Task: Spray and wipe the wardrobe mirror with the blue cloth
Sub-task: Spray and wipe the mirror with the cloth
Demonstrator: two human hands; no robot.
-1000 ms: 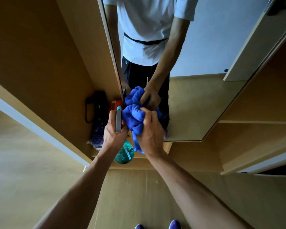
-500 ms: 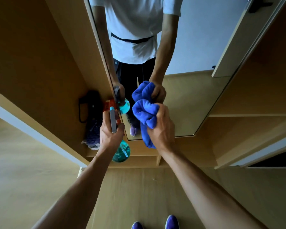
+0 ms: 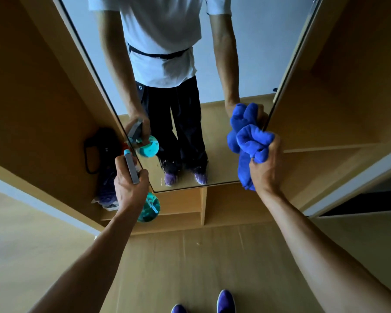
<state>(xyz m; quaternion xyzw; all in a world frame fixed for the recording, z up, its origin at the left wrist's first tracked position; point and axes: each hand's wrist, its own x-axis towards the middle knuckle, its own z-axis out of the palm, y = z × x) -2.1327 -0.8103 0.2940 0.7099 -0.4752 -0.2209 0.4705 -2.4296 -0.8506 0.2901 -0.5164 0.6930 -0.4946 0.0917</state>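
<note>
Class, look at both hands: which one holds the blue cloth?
The right hand, gripping the bunched blue cloth at the right edge of the mirror; the left hand instead grips the teal spray bottle.

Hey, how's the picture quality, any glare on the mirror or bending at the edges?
Head view: dim, warm light, no glare on the mirror; the wide lens splays the wardrobe panels outward; blue cloth and spray bottle look sharp.
</note>
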